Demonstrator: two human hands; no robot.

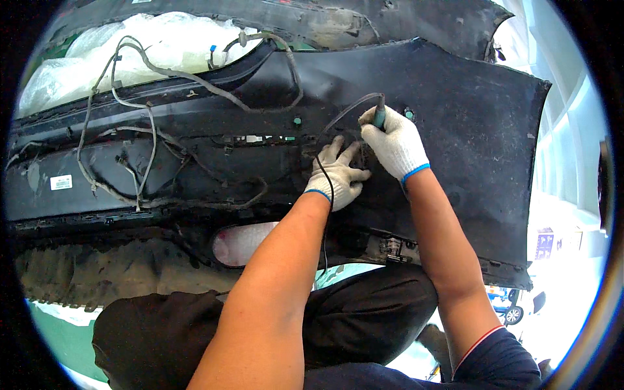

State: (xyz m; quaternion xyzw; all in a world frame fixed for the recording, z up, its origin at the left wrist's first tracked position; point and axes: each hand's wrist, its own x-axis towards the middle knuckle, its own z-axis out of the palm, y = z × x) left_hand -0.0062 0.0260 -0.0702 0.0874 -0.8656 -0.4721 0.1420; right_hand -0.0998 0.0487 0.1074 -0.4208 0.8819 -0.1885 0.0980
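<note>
A large black car bumper cover (pixel 474 143) lies in front of me with its inner side up. My right hand (pixel 395 144), in a white knit glove with a blue cuff, is closed round a soldering iron (pixel 379 116) with a green handle. Its tip is hidden behind the hand. A thin dark cord (pixel 323 170) leaves the handle's upper end, arcs left and runs down across my left wrist. My left hand (pixel 339 174), gloved alike, lies on the bumper with fingers spread, just left of and below the right hand. It holds nothing.
A grey wiring harness (pixel 214 88) loops over the bumper's left half, near a white label (pixel 61 182). Clear plastic wrapping (pixel 169 42) and another dark panel (pixel 312 23) are behind. My knee (pixel 390 299) is bent at the near edge, beside an oval opening (pixel 227 244).
</note>
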